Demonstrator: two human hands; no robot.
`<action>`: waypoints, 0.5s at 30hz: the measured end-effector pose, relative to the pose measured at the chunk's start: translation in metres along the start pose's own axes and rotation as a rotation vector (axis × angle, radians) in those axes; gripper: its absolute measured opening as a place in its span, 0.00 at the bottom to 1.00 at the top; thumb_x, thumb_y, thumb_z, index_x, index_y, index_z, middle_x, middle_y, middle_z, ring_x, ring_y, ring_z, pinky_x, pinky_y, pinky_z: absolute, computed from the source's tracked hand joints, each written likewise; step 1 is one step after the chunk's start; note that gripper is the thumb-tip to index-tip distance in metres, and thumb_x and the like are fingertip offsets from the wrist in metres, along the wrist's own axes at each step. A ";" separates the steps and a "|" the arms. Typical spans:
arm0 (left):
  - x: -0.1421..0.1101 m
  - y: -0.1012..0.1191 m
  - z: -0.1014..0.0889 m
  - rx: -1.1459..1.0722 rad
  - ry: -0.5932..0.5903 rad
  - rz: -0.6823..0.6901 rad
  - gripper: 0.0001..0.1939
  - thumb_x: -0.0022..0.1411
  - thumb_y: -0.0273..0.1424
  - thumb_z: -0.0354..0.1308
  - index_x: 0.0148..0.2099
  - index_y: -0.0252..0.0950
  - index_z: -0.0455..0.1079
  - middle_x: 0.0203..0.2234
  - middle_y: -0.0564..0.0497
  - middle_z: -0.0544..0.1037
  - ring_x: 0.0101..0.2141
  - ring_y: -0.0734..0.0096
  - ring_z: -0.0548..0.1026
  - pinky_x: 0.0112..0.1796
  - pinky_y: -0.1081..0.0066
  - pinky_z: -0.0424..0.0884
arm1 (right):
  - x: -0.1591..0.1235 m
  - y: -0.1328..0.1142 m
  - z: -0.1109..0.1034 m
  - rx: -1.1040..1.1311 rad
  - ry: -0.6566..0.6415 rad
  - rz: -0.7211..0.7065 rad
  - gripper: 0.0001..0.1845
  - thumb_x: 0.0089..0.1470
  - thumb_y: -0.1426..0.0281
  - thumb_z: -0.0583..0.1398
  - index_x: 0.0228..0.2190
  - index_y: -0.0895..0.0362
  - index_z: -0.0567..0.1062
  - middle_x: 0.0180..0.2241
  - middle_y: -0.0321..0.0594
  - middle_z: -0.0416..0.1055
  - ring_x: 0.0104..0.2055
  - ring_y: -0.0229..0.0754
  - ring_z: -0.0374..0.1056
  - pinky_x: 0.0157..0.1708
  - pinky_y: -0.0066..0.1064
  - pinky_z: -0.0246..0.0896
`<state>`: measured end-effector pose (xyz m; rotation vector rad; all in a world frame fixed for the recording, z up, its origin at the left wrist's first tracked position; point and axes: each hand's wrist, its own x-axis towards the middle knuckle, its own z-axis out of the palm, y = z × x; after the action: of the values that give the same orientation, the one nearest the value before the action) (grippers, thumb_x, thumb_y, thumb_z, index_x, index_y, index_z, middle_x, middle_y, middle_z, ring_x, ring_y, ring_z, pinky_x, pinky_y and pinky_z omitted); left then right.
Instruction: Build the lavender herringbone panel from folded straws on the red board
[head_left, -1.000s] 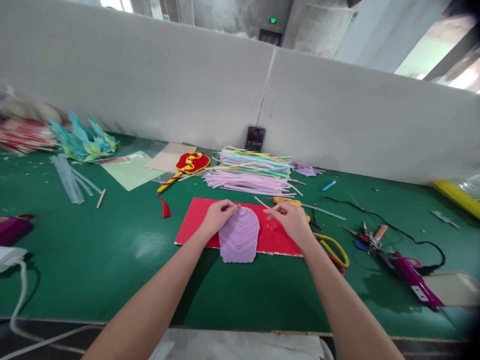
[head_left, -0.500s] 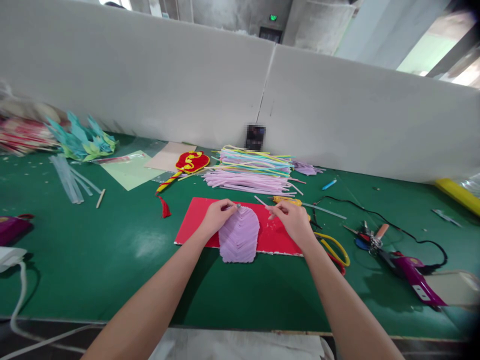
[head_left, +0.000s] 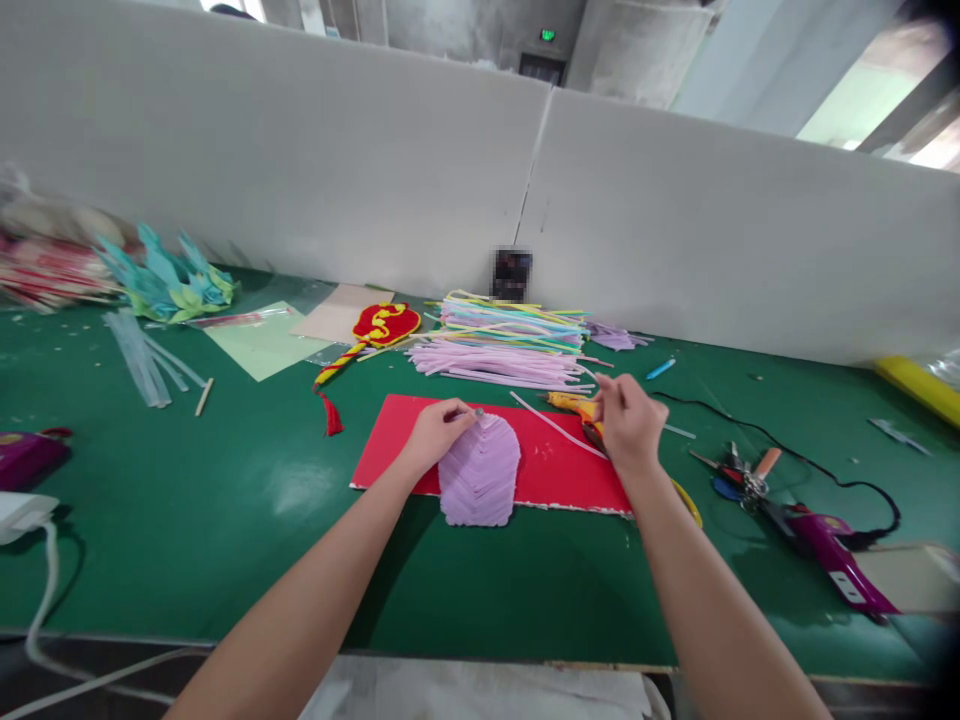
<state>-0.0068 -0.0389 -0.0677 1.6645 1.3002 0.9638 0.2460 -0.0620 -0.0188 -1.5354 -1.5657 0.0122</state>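
Observation:
My left hand (head_left: 440,435) is closed at the upper left edge of a leaf-shaped lilac pipe-cleaner piece (head_left: 480,475); a tiny grey spot shows at its fingertips. The piece lies partly on a red board (head_left: 397,440) and overhangs its near edge. My right hand (head_left: 631,420) is raised, its fingers pinched round the end of a pale lilac pipe cleaner (head_left: 588,374) at the right of the pile (head_left: 502,365). Another pale strip (head_left: 556,424) lies across the board below this hand. Beside the fingers sits a yellow-handled tool (head_left: 574,403), partly hidden.
A red-and-yellow fan ornament (head_left: 385,324) with a tassel lies left of the pile. On the right are keys (head_left: 739,475), a purple corded tool (head_left: 829,550) and a blue pen (head_left: 660,369). Clear glue sticks (head_left: 139,360) and teal paper-like shapes (head_left: 165,275) are at left.
My right hand has moved up and right from over the board to the pile's right end. More of the pale strip on the board now shows. My left hand has stayed put.

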 end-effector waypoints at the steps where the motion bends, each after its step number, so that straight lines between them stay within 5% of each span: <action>1: 0.000 0.000 0.000 0.001 0.000 -0.001 0.11 0.53 0.38 0.53 0.28 0.35 0.69 0.25 0.53 0.75 0.30 0.69 0.71 0.31 0.73 0.64 | 0.009 0.007 -0.004 -0.046 0.077 0.012 0.19 0.58 0.59 0.48 0.26 0.56 0.70 0.17 0.35 0.67 0.20 0.37 0.65 0.27 0.28 0.59; 4: 0.000 0.001 0.000 0.002 -0.001 -0.002 0.11 0.53 0.37 0.54 0.28 0.35 0.69 0.26 0.52 0.76 0.31 0.68 0.72 0.32 0.73 0.64 | 0.034 0.030 -0.012 -0.213 0.052 -0.023 0.16 0.56 0.66 0.50 0.44 0.56 0.69 0.37 0.45 0.72 0.39 0.44 0.68 0.39 0.35 0.60; 7: 0.001 0.000 0.000 0.007 0.000 -0.002 0.09 0.53 0.36 0.54 0.28 0.36 0.70 0.26 0.52 0.76 0.31 0.68 0.72 0.33 0.73 0.65 | 0.040 0.051 -0.012 -0.377 -0.101 -0.023 0.29 0.49 0.67 0.57 0.54 0.57 0.61 0.50 0.52 0.64 0.52 0.51 0.60 0.47 0.41 0.56; 15: 0.000 -0.004 0.003 0.068 0.029 0.013 0.09 0.54 0.35 0.52 0.30 0.37 0.70 0.27 0.52 0.76 0.32 0.67 0.72 0.34 0.72 0.65 | -0.009 0.076 0.016 -0.547 -0.301 0.230 0.22 0.51 0.59 0.54 0.40 0.61 0.74 0.35 0.54 0.72 0.38 0.50 0.68 0.36 0.37 0.59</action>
<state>-0.0051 -0.0392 -0.0723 1.7180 1.3570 0.9640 0.2950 -0.0431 -0.0768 -2.2220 -1.7017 -0.0631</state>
